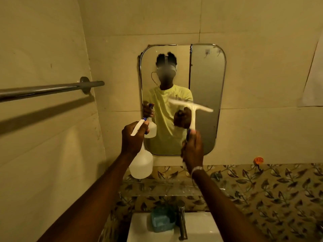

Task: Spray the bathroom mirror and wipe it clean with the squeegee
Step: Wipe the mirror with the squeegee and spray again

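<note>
Fingers of the left hand are closing around the neck of the spray bottle, and those of the right hand are clamping on the handle of the squeegee; both hands are full.

Tiled wall is filling most of the view, with a metal towel bar running along the left side. Lower down, a leaf-patterned band is crossing the wall above the white sink, where a tap is standing beside a blue soap dish.

Mirror is hanging in the middle, straight ahead of the person. The bottle is hanging below the left hand, in front of the mirror's lower left corner. The squeegee blade is lying tilted across the lower middle of the glass; whether it is touching the glass, I cannot tell.

I am judging that the wiping step is in hand. The next move is calling for a flat blade, pressed evenly and drawn in one straight stroke, while the bottle is kept aside.
</note>
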Action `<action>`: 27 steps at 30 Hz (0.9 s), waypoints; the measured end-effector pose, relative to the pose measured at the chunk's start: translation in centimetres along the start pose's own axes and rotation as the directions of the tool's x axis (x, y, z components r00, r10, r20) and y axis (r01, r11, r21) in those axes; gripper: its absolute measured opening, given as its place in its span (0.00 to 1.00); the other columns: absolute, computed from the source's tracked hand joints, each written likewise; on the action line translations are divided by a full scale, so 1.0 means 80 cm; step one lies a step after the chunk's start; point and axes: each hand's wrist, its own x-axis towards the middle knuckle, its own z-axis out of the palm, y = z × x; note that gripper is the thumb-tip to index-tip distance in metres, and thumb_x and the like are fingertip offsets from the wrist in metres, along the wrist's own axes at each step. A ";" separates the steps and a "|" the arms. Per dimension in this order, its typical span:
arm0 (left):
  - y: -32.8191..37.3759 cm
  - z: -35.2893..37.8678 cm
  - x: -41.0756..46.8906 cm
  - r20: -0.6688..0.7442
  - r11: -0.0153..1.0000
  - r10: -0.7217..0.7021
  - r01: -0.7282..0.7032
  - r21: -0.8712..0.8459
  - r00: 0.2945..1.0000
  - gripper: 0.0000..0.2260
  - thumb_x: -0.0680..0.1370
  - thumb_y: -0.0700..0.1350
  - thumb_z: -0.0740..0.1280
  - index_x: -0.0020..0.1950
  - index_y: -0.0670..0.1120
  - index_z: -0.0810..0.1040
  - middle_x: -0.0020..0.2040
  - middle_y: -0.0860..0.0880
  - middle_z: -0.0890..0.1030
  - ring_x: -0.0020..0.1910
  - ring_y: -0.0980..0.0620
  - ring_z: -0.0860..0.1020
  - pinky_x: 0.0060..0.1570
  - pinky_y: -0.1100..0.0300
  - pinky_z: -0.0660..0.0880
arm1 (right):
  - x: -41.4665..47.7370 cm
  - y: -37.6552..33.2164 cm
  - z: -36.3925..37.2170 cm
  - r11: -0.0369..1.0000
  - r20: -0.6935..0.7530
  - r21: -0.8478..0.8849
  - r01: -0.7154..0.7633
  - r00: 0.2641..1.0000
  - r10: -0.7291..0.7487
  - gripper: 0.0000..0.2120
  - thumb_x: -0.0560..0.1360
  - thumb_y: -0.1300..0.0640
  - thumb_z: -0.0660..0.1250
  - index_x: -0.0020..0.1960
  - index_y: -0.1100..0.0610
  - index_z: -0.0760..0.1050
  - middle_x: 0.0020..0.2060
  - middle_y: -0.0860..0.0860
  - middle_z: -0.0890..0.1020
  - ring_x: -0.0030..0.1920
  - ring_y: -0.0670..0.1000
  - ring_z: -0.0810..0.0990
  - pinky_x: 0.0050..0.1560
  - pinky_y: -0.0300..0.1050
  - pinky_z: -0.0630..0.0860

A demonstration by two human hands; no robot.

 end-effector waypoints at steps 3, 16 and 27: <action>0.006 -0.006 0.010 -0.012 0.999 0.031 -0.031 -0.016 0.999 0.14 0.83 0.47 0.66 0.46 0.40 0.85 0.40 0.44 0.86 0.42 0.46 0.84 0.48 0.45 0.83 | 0.075 -0.094 0.035 0.992 -0.044 0.089 0.094 0.995 -0.091 0.19 0.87 0.43 0.53 0.61 0.57 0.73 0.43 0.56 0.78 0.37 0.55 0.76 0.35 0.48 0.74; -0.012 -0.045 0.030 -0.088 1.000 0.022 -0.023 -0.001 0.996 0.13 0.82 0.48 0.67 0.45 0.41 0.86 0.39 0.44 0.86 0.42 0.46 0.85 0.50 0.43 0.82 | 0.087 -0.130 0.192 0.984 0.065 0.014 0.177 0.982 -0.177 0.20 0.87 0.46 0.52 0.71 0.56 0.70 0.48 0.57 0.81 0.43 0.50 0.81 0.39 0.47 0.76; -0.037 -0.035 0.019 -0.049 0.999 0.039 -0.038 0.015 0.998 0.18 0.81 0.53 0.65 0.46 0.40 0.85 0.39 0.44 0.86 0.42 0.45 0.84 0.50 0.40 0.81 | -0.077 0.162 0.077 0.963 0.159 -0.269 -0.004 0.986 0.049 0.13 0.85 0.43 0.55 0.56 0.48 0.75 0.34 0.49 0.78 0.31 0.47 0.77 0.29 0.47 0.73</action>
